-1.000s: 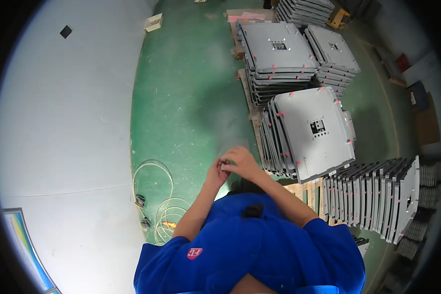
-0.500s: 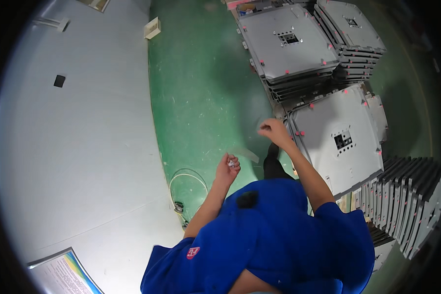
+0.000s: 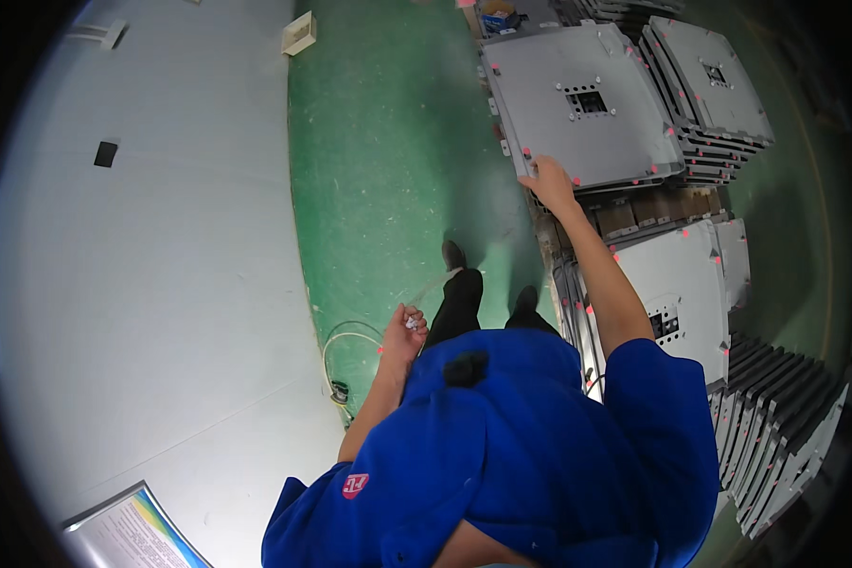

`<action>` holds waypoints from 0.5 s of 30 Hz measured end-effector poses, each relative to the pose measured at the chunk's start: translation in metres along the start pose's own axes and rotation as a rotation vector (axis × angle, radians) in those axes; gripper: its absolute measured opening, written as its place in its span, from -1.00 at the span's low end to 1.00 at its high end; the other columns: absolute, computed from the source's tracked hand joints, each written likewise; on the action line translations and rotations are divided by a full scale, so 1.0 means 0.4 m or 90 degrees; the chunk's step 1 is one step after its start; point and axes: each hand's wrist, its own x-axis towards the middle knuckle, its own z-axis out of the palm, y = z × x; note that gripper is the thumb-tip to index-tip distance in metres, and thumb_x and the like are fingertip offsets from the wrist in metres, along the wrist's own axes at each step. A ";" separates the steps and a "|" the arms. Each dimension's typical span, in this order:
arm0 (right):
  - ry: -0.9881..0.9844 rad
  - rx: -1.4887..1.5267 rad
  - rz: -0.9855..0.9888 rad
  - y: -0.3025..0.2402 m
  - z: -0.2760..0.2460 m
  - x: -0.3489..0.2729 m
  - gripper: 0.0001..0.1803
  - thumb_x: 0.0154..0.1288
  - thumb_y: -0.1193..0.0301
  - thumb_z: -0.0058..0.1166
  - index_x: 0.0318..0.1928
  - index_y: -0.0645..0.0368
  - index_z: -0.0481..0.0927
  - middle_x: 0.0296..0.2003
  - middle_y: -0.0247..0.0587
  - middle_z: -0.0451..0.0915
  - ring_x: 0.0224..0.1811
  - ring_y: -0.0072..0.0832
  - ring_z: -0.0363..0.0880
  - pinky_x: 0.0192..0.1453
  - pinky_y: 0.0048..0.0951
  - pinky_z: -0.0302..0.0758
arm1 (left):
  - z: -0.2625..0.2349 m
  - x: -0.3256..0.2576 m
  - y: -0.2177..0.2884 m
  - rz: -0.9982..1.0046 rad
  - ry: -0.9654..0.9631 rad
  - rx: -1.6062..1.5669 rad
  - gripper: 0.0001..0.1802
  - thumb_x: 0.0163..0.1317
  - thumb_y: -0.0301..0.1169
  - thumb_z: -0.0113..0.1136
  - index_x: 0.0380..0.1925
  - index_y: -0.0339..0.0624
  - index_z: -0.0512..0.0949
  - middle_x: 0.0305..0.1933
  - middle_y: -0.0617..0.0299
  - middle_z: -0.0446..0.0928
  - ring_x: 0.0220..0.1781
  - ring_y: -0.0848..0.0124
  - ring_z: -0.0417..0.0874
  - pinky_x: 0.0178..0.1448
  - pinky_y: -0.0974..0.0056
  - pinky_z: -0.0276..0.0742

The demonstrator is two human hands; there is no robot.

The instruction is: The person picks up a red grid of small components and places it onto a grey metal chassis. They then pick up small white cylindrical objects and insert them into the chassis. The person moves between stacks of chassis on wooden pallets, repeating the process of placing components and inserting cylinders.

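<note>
My left hand [image 3: 406,331] is held in front of my body with its fingers curled around something small and whitish. A thin, translucent strip or film [image 3: 435,284] stretches from near this hand toward my shoe; what it is made of is unclear. My right hand [image 3: 551,186] reaches forward to the near left corner of a grey metal panel [image 3: 625,142], the top one of a stack. Its thumb and fingers are bent together at the panel's edge, and anything between them is too small to make out. Pink dots [image 3: 576,181] mark the panel's edges.
Another panel stack [image 3: 715,85] stands behind at the right. A nearer panel [image 3: 677,275] lies beside my right forearm, with several upright panels [image 3: 776,407] below it. A white wall [image 3: 161,284] runs along the left. A cable [image 3: 336,350] loops on the green floor [image 3: 379,170].
My right hand has moved forward from beside the nearer panel to the far stack's corner. My left hand has come back and left, still closed. My legs now show more as I step.
</note>
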 end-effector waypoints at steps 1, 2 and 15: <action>-0.009 -0.060 -0.041 -0.014 0.008 0.024 -0.64 -0.16 0.35 0.16 -0.33 0.31 0.43 -0.35 -0.03 0.45 -0.25 -0.22 0.41 -0.18 -0.33 0.35 | 0.008 0.016 0.018 0.003 0.027 0.013 -0.66 0.21 -0.17 -0.20 -0.60 -0.14 0.36 -0.62 0.26 0.29 -0.60 0.46 0.29 -0.56 0.45 0.20; -0.019 -0.120 -0.082 -0.033 0.020 0.051 -0.63 -0.18 0.36 0.16 -0.32 0.29 0.43 -0.33 -0.03 0.44 -0.21 -0.21 0.39 -0.13 -0.32 0.33 | 0.018 0.033 0.043 0.006 0.055 0.027 -0.66 0.21 -0.17 -0.20 -0.60 -0.14 0.36 -0.62 0.26 0.30 -0.60 0.46 0.29 -0.56 0.44 0.21; -0.663 -0.828 -0.477 -0.119 0.212 0.337 -0.67 -0.05 0.10 -0.01 -0.38 0.04 0.59 -0.32 -0.33 0.52 -0.08 -0.42 0.35 0.21 -0.21 -0.02 | 0.136 0.311 0.425 0.049 0.032 -0.061 -0.72 0.22 -0.21 -0.19 -0.54 -0.13 0.34 -0.60 0.29 0.30 -0.58 0.49 0.28 -0.52 0.45 0.22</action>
